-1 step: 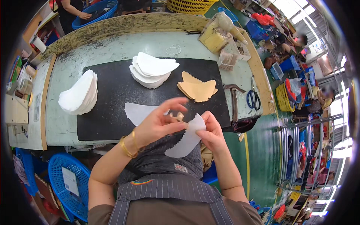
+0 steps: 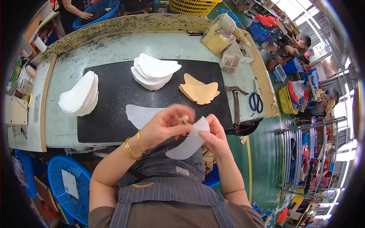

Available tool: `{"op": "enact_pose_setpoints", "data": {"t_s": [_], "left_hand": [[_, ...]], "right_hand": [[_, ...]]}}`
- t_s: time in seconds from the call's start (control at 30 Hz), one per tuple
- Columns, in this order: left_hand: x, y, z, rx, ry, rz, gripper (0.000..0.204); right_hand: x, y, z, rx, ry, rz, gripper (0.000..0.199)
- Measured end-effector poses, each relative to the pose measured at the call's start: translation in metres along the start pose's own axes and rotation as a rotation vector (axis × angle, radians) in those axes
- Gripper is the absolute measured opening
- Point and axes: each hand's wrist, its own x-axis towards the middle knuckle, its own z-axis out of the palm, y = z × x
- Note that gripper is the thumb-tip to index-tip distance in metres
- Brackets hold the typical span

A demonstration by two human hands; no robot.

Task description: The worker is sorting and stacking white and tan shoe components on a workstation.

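Note:
Over my lap, my right hand (image 2: pixel 216 136) pinches a pale grey-white curved sheet piece (image 2: pixel 189 144) by its upper right end; one long edge of the piece is cut in a zigzag. My left hand (image 2: pixel 173 125), fingers bent and slightly blurred, touches the top of that zigzag edge. Small tan scraps (image 2: pixel 185 119) show between its thumb and fingers. Just beyond the left hand, a similar pale piece (image 2: pixel 142 115) lies flat on the black mat (image 2: pixel 108 127). Further off are a white stack of curved pieces (image 2: pixel 154 72) and several tan zigzag-edged pieces (image 2: pixel 199 90).
Another white stack (image 2: pixel 79 95) stands at the mat's left edge. On the right lie a hammer (image 2: pixel 236 100) and dark-handled scissors (image 2: pixel 256 100). A yellow block (image 2: pixel 218 36) and a small box (image 2: pixel 243 53) sit at the back right. A blue basket (image 2: pixel 57 178) is low on the left.
My left hand has come slightly right and its raised fingers have curled in closer to the zigzag edge. The right hand still holds the pale piece, nearly in place.

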Motion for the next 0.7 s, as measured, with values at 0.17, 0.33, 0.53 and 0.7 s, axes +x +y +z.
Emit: {"op": "enact_pose_setpoints", "data": {"t_s": [0.17,0.33,0.53,0.7], "left_hand": [[0.013,-0.025,0.007,-0.042,0.113,-0.030,0.006],[0.020,-0.031,0.023,0.055,0.117,0.104,0.008],[0.024,-0.018,-0.012,0.378,0.193,0.286,0.009],[0.019,-0.063,0.015,0.720,0.132,0.313,0.017]], "right_hand": [[-0.023,-0.011,0.000,0.105,0.062,0.030,0.020],[-0.038,0.011,0.000,0.446,0.126,0.292,0.055],[-0.071,-0.013,-0.010,0.629,-0.067,0.320,0.085],[-0.082,-0.045,-0.019,0.193,0.379,-0.191,0.058]]}}
